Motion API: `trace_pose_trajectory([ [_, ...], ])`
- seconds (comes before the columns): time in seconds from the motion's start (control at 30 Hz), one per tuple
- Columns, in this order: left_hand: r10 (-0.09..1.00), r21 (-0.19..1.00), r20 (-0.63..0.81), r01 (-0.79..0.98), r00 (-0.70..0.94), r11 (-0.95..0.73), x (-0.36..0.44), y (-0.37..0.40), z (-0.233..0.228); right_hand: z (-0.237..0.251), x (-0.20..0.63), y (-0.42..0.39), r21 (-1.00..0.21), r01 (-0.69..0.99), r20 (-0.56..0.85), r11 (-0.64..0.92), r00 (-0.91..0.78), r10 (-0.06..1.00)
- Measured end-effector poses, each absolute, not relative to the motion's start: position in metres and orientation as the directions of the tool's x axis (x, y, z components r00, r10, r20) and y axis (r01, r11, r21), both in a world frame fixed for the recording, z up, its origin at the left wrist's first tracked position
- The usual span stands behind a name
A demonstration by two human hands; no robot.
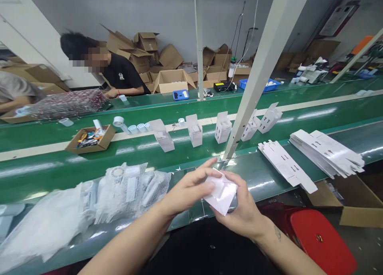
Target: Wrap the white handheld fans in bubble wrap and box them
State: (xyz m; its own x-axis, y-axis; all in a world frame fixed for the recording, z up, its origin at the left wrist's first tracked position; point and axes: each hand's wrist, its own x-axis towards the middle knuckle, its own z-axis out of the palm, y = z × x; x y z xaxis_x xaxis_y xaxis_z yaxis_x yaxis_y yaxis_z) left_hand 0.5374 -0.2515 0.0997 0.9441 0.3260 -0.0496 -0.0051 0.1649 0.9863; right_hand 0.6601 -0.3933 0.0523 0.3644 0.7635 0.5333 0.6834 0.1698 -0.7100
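Observation:
Both my hands hold one small white cardboard box [222, 193], partly folded, just above the near edge of the green bench. My left hand [191, 187] grips its left side with the fingers curled over the top. From below and the right, my right hand [243, 211] cups it. To my left lie clear plastic bags [125, 191] with white parts in them. Two stacks of flat white box blanks [285, 165] [327, 151] lie to my right. Folded white boxes [223, 128] stand in a row on the green conveyor belt beyond.
A slanted white frame post [257, 73] rises right behind my hands. A small brown tray of parts [89, 139] sits on the belt at left. A person in a black shirt [121, 77] works across the line. A red stool [317, 235] and a cardboard box [356, 203] stand at my right.

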Motion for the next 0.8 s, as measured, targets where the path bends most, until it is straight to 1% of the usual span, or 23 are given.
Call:
trace_pose_trajectory([
  [0.07, 0.379, 0.955, -0.117, -0.001, 0.918, 0.296, 0.537, -0.254, 0.097, 0.056, 0.655, -0.394, -0.697, 0.689, 0.545, 0.197, 0.33, 0.771],
  [0.17, 0.41, 0.865, -0.217, -0.02, 0.886, 0.502, 0.536, -0.269, 0.091, 0.059, 0.646, -0.399, -0.723, 0.66, 0.518, 0.203, 0.323, 0.792],
  [0.23, 0.432, 0.831, -0.264, -0.024, 0.863, 0.556, 0.531, -0.278, 0.089, 0.058, 0.64, -0.403, -0.742, 0.636, 0.499, 0.214, 0.31, 0.809],
  [0.33, 0.434, 0.818, -0.299, -0.006, 0.85, 0.575, 0.522, -0.286, 0.088, 0.057, 0.637, -0.409, -0.769, 0.591, 0.479, 0.244, 0.28, 0.832],
  [0.5, 0.392, 0.823, -0.276, 0.005, 0.877, 0.568, 0.518, -0.289, 0.085, 0.054, 0.64, -0.417, -0.795, 0.544, 0.465, 0.268, 0.261, 0.846],
  [0.8, 0.352, 0.835, -0.319, 0.085, 0.88, 0.544, 0.536, -0.298, 0.079, 0.047, 0.647, -0.436, -0.842, 0.513, 0.375, 0.168, 0.331, 0.866],
])
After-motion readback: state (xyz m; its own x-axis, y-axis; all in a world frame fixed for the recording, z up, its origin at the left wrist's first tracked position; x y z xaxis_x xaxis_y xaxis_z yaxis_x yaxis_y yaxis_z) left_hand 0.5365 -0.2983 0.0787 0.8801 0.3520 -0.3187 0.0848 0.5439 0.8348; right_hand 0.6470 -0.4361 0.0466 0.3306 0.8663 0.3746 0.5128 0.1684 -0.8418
